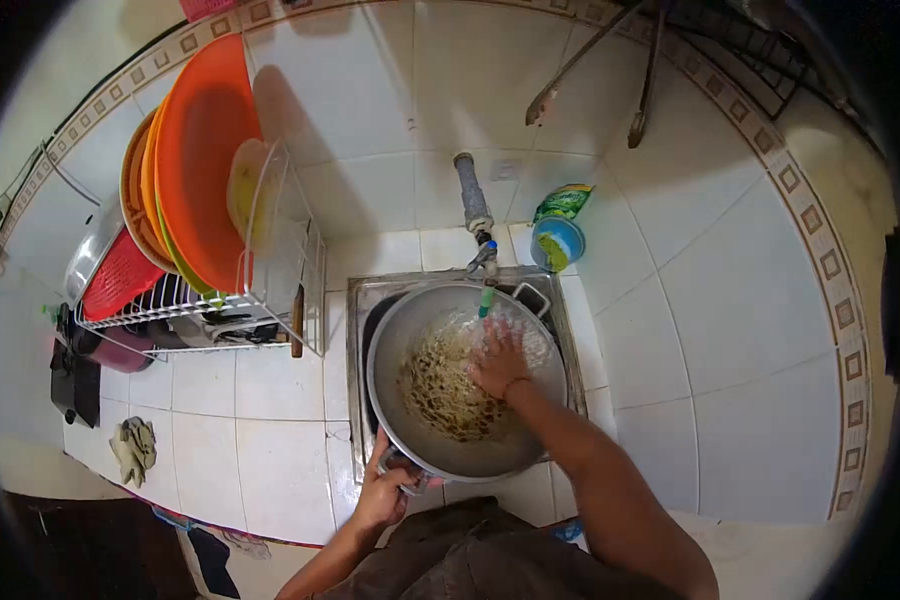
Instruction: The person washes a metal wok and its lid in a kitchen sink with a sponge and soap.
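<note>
Head view looks down on a white tiled counter (270, 440) with a wire dish rack (300, 260) at the left, where orange plates (205, 150) stand on edge. A steel sink (355, 300) is let into the counter, and a big round metal pan (400, 330) sits in it and fills most of it. The pan's mouth faces up, and brown residue and foam coat its bottom. Its two handles lie on a line from the near rim to the far rim by the tap (482, 250).

The right arm reaches forward and slightly left, ending inside the pan. The right hand (498, 362) lies palm down on the pan's inner wall with fingers spread and pointing towards the tap. I cannot tell whether anything is under the palm. The left hand (382, 490) comes up from below with its fingers curled tight around the near handle.

A small blue tub (557, 242) stands just right of the tap, and a crumpled rag (135, 448) lies well to the left.
</note>
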